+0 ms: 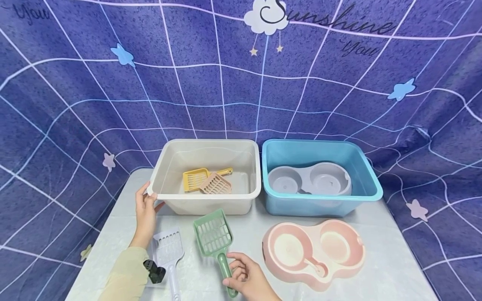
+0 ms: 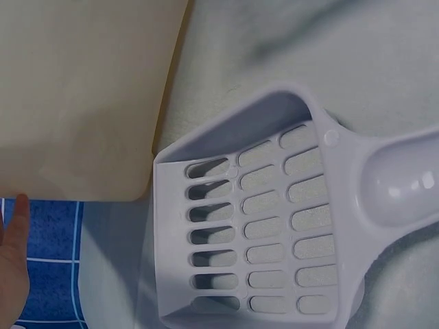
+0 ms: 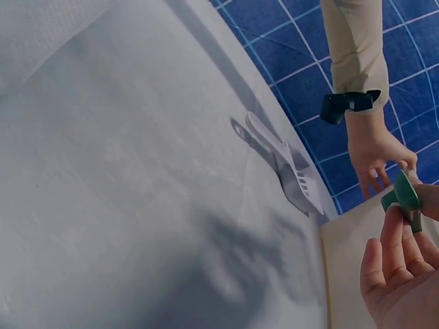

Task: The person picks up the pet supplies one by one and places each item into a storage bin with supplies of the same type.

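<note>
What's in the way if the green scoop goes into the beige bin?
Just the front wall of the beige bin; nothing else visible. The green scoop in the right hand would probably need lifting over it.

Laid out across a pale table
Carries a cream tub and a blue tub side by side toward the back, a pink double bowl in front of the blue one, and, at left, a lilac scoop, handle toward the near side.
</note>
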Available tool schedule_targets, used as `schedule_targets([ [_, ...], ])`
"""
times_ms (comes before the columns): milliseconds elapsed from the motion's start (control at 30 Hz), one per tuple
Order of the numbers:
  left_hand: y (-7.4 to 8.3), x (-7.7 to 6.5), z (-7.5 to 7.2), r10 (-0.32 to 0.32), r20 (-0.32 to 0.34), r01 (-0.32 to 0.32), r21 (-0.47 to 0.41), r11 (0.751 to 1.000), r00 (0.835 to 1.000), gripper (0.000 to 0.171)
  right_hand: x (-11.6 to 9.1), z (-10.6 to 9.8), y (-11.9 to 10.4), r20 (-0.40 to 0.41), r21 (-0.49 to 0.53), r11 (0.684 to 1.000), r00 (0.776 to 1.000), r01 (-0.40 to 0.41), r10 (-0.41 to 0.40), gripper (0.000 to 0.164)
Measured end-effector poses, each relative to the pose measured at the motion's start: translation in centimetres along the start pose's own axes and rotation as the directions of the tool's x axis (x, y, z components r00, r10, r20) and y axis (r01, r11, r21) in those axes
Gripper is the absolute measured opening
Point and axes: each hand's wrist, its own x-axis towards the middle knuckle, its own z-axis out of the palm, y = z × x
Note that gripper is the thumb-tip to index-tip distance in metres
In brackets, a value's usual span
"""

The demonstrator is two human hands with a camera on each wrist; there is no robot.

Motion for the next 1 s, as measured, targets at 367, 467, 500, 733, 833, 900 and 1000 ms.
schedule_targets([
  [367, 0.1, 0.1, 0.1, 0.010, -0.007, -0.010, -0.002, 1.000, 1.000, 0.048, -0.4, -0.1, -0.7, 0.010, -0.058, 0.995, 0.997, 0.078, -0.078, 0.056],
  [467, 0.1, 0.2, 0.1, -0.001, -0.002, 0.001, -0.007, 1.000, 1.000, 0.049, -0.6, 0.0, -0.9, 0.008, -0.065, 0.993, 0.995, 0.097, -0.097, 0.056],
  [500, 0.0, 0.2, 0.1, -0.007, -0.002, 0.007, -0.009, 1.000, 1.000, 0.049, -0.6, 0.0, -1.0, 0.005, -0.068, 0.992, 0.995, 0.102, -0.102, 0.055],
  [733, -0.1, 0.4, 0.1, -0.019, -0.005, 0.019, -0.022, 1.000, 1.000, 0.049, -0.8, 0.0, -1.8, -0.025, -0.110, 0.983, 0.988, 0.148, -0.151, 0.057],
  [833, 0.0, 0.2, 0.1, -0.009, -0.006, 0.009, -0.025, 1.000, 1.000, 0.049, -0.7, -0.1, -2.0, -0.035, -0.126, 0.977, 0.984, 0.169, -0.175, 0.057],
  [900, -0.1, 0.2, 0.2, 0.000, -0.006, 0.000, -0.026, 1.000, 1.000, 0.049, -0.6, -0.1, -2.2, -0.041, -0.138, 0.973, 0.980, 0.187, -0.194, 0.056],
  [1000, -0.1, 0.1, 0.2, 0.005, -0.004, -0.005, -0.020, 1.000, 1.000, 0.048, -0.5, 0.0, -2.5, -0.061, -0.152, 0.969, 0.977, 0.193, -0.204, 0.056],
])
